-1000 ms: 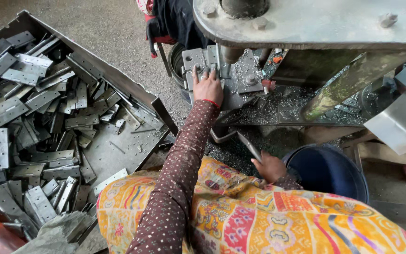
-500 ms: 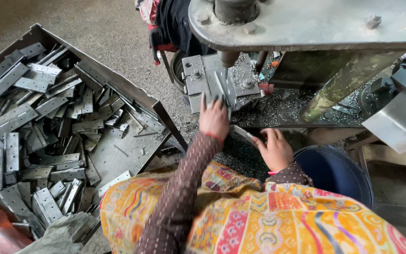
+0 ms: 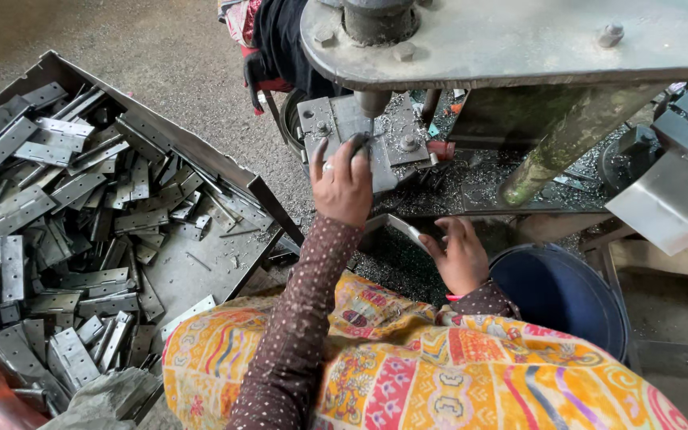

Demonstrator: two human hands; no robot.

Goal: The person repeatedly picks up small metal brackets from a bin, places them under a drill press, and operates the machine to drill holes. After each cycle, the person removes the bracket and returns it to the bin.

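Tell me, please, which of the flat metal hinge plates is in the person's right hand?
It is the single plate held at the fingertips of the right hand, just below the press block; all the other plates lie loose in the metal tray on the left.

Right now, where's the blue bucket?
In the head view, the blue bucket sits lower right, on the floor beside the right hand, below the press's bed.

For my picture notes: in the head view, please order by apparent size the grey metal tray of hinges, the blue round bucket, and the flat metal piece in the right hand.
1. Grey metal tray of hinges
2. Blue round bucket
3. Flat metal piece at the right hand
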